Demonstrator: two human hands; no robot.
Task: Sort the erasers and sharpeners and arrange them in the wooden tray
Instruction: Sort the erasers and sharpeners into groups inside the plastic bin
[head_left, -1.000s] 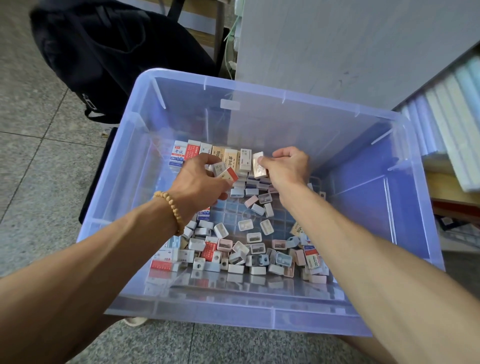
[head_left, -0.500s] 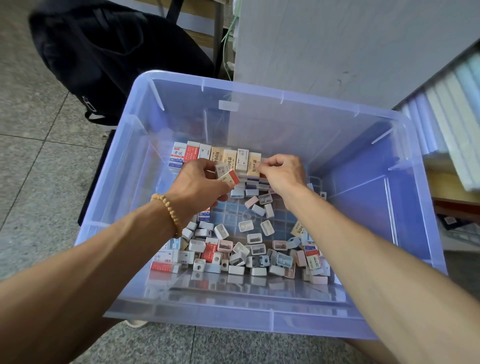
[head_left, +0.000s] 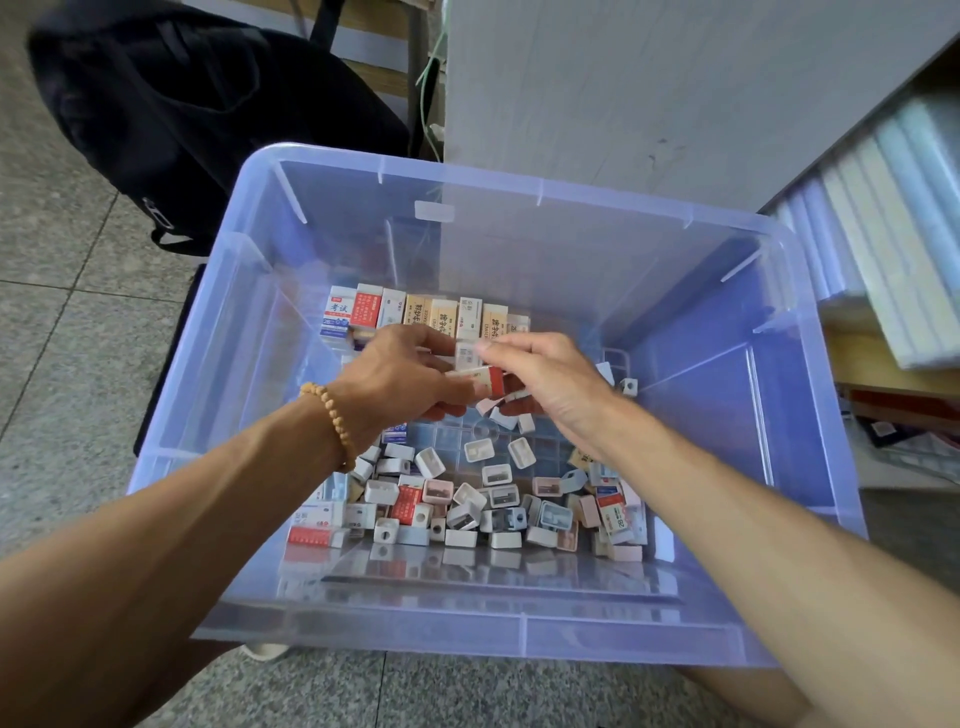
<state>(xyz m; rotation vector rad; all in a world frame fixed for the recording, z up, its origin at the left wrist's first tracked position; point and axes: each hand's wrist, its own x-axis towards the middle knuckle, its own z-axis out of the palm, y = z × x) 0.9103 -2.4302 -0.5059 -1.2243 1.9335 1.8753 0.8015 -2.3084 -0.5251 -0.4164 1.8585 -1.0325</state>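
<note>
Inside the large translucent blue plastic bin (head_left: 800, 395), a row of paper-sleeved rectangular erasers (head_left: 426, 314) stands upright along the far wall, from the far left corner toward the middle, while a loose heap of small white, pink and grey box-shaped sharpeners (head_left: 483, 506) mixed with a few erasers lies against the near wall. The left hand (head_left: 400, 379), with a tan beaded bracelet (head_left: 332, 415) at the wrist, pinches a red-and-white sleeved eraser (head_left: 488, 378) in curled fingers; the right hand (head_left: 550, 379) meets it with thumb and forefinger closed on a small white-sleeved eraser (head_left: 467, 354), just in front of the row. The step in hand looks like adding these to the row's right end; it would go best by setting each piece on end, flush against its neighbour, so the line does not topple. No wooden tray is visible. The bin's floor between row and heap gives working room, and the right half along the right wall lies open; the tall walls call for lifting wrists high on the way out. A black fabric backpack (head_left: 208, 114) sits beyond the far left corner
</note>
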